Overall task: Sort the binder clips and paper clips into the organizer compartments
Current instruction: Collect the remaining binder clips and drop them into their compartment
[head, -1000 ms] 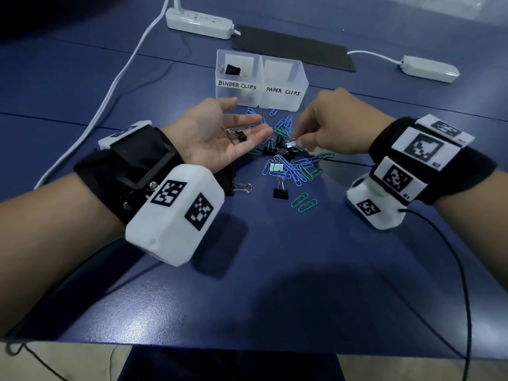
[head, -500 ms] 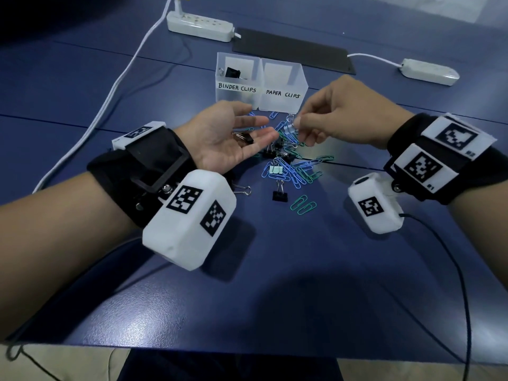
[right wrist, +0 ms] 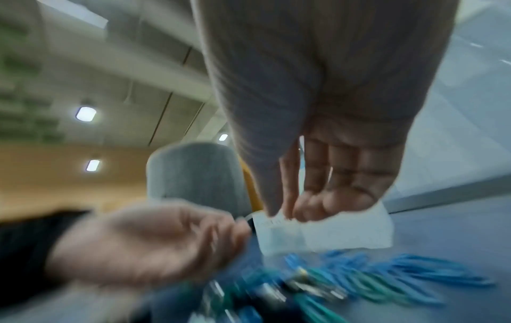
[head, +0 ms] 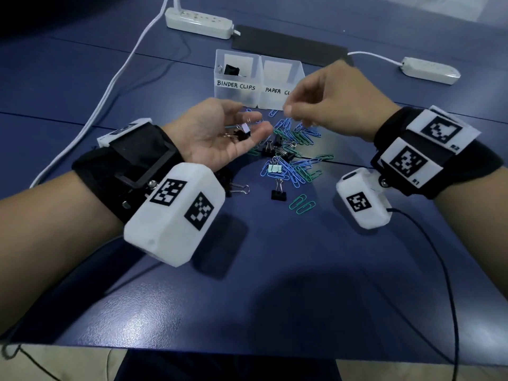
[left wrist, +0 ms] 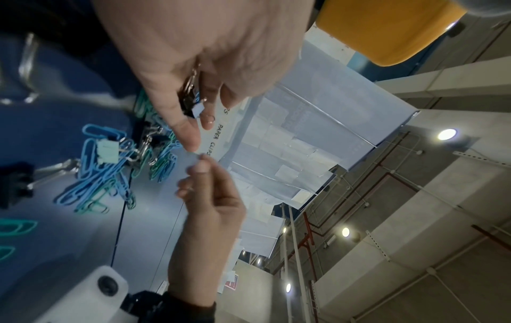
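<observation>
My left hand is palm up in front of the clear organizer. A black and a pale binder clip lie in its cupped palm, and both clips show in the left wrist view too. My right hand hovers in front of the PAPER CLIPS compartment, thumb and fingers curled together. Nothing shows between its fingertips. The pile of blue and green paper clips and binder clips lies on the table below both hands. One black binder clip sits in the BINDER CLIPS compartment.
A mint binder clip, a black binder clip and two green paper clips lie at the pile's near side. Behind the organizer are a power strip, its white cable, a black mat and a white adapter.
My right hand lifted a pale binder clip from the pile and brought it to my left palm, where it now lies. The right hand has risen toward the organizer.
</observation>
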Motion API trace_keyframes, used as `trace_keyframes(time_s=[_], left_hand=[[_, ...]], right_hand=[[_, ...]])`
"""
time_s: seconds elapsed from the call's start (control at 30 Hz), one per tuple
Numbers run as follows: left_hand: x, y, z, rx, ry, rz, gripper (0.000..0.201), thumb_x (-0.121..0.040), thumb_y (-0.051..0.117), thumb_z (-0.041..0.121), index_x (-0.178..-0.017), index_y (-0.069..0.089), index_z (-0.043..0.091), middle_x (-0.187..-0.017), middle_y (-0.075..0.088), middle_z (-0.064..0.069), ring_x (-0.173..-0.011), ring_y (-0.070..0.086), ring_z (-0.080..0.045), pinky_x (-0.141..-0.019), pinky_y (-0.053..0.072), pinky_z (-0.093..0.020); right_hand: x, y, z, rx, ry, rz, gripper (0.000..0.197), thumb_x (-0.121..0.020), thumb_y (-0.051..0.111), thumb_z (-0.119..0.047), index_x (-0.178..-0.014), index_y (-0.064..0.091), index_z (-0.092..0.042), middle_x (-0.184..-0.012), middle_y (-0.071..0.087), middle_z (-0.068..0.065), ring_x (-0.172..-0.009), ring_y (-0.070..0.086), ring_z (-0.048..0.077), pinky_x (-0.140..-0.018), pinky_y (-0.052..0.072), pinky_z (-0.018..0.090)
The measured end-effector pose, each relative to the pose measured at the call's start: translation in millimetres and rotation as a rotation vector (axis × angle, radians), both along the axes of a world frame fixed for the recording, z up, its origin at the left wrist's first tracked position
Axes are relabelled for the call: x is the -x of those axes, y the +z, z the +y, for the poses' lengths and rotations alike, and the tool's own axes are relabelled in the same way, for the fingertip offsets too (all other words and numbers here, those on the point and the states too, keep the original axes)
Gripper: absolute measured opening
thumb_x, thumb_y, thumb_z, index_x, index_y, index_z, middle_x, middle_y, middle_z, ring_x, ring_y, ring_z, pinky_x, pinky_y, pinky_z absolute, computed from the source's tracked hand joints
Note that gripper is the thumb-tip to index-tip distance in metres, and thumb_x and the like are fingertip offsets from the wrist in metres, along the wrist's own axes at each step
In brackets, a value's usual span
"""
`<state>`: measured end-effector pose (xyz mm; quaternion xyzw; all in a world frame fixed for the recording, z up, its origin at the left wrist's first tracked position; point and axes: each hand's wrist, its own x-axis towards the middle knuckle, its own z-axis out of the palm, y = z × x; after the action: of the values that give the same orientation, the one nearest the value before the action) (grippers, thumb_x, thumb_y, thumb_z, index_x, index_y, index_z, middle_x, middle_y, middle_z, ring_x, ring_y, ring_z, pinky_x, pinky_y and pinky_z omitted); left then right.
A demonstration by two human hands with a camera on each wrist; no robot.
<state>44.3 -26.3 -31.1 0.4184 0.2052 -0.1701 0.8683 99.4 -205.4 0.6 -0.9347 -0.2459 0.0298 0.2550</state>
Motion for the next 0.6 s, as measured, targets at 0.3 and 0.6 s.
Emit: trace_keyframes(time_s=[0.3, 0.6], left_hand=[[0, 2, 6, -0.038, 0.06, -0.016, 0.029, -0.1, 0.041, 0.017, -0.095, 0.06, -0.005, -0.104, 0.061, -0.023, -0.087, 0.067, -0.029, -0.068, 0.061, -0.029], [1, -1, -3, -0.019, 0.05, 0.0, 0.025, -0.1, 0.041, 0.015, -0.113, 0.053, -0.002, -0.113, 0.056, -0.018, -0.109, 0.063, -0.031, -0.065, 0.062, -0.032]], right_hand=[[4, -18, 18, 0.337, 0.145, -0.027, 0.016, -0.079, 0.073, -0.024, -0.095, 0.076, -0.02, -0.082, 0.071, 0.001, -0.074, 0.06, 0.012, -0.074, 0.047, 0.024], [6, 4, 20, 0.124, 0.058, -0.097, 0.012, -0.076, 0.066, -0.027, -0.08, 0.076, -0.021, -0.062, 0.063, -0.015, -0.053, 0.054, -0.012, -0.055, 0.038, -0.002]])
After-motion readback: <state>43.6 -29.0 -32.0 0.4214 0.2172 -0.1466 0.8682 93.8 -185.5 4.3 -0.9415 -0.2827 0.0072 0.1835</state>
